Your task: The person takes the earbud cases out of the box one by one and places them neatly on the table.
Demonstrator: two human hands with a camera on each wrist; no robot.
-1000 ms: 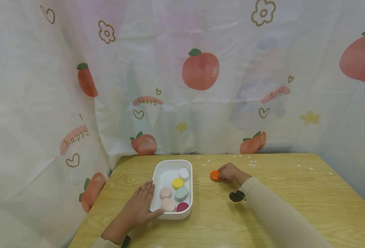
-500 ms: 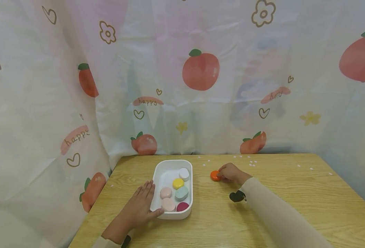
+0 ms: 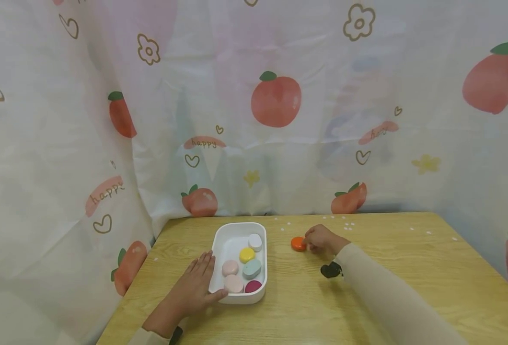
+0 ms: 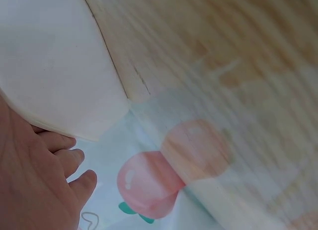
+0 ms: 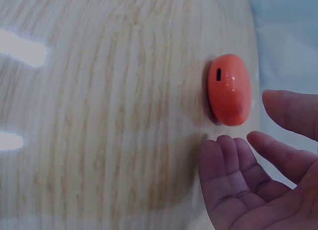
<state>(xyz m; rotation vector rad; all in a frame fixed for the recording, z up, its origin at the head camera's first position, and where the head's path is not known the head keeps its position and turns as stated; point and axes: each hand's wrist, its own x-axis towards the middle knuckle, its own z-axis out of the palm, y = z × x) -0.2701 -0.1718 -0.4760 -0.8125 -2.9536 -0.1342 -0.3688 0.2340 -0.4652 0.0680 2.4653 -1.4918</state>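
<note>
An orange, rounded earbud case [image 3: 298, 244] lies on the table to the right of a white tray [image 3: 236, 299]. A small dark slot shows on its side in the right wrist view. My right hand [image 3: 323, 238] is just right of the case; in the right wrist view its fingers [image 5: 216, 163] are relaxed and apart from it. My left hand [image 3: 195, 287] rests along the tray's left wall, fingers straight, thumb across the near rim. Inside the tray are several rounded cases, among them a yellow one [image 3: 247, 255], a pale green one [image 3: 251, 269] and a dark pink one [image 3: 253, 286].
The wooden table [image 3: 305, 306] has small white specks near its back edge. A white curtain [image 3: 280, 163] printed with fruit, hearts and flowers hangs behind the table and at both sides. Dark straps show at both wrists.
My right fingers have eased slightly away from the orange earbud case, which stays where it was. The left hand keeps its place on the tray. The head view has shifted a little.
</note>
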